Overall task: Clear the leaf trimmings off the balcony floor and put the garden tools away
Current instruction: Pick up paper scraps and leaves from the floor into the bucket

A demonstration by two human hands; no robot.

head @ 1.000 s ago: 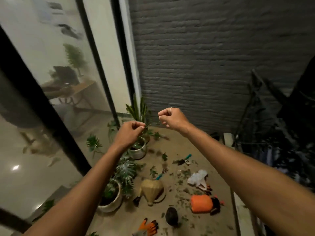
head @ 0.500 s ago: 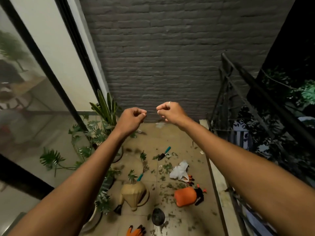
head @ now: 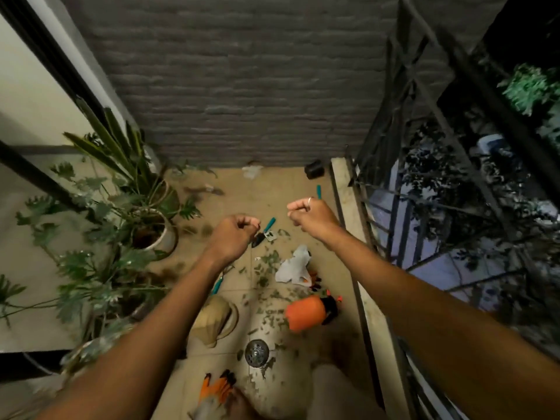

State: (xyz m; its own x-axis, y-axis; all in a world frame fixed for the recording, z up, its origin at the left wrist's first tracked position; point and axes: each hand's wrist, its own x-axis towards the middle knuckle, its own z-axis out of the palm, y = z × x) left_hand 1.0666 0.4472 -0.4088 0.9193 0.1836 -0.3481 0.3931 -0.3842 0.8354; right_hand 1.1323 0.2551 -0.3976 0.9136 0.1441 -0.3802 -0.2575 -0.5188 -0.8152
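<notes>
- Both hands are raised in the air over the floor (head: 272, 189), apart from each other. The left hand (head: 235, 234) and right hand (head: 309, 215) are curled into fists with thumbs against the fingers. Nothing shows in either and neither touches anything.
- The orange gloves (head: 216, 389) lie at the near edge, well below the left forearm. A step forward could tread on them or kick them aside.
- The floor drain (head: 257, 353) sits between the two forearms, ringed by scraps. Careless sweeping would likely push leaves into the grate and block it.
- The beige watering can (head: 215, 324) is partly hidden under the left forearm. The orange sprayer (head: 306, 313) lies on its side nearer the right forearm. Any water left inside could spill when they are lifted and paste the leaves to the tiles.
- The leaf trimmings (head: 266, 262) are strewn from the drain up to below both hands. They are small and many, so picking by hand may leave bits behind.
- The white crumpled bag (head: 292, 266) lies on the floor below the right hand. It looks light and could drift off.
- The trowel (head: 263, 231) appears just beside the left hand's knuckles, though it lies down on the floor. Grabbing it by the blade risks a scrape.
- A teal-handled tool (head: 318, 191) lies beyond the right hand, close to the ledge under the railing (head: 394, 207). A knock might send it through the bars.
</notes>
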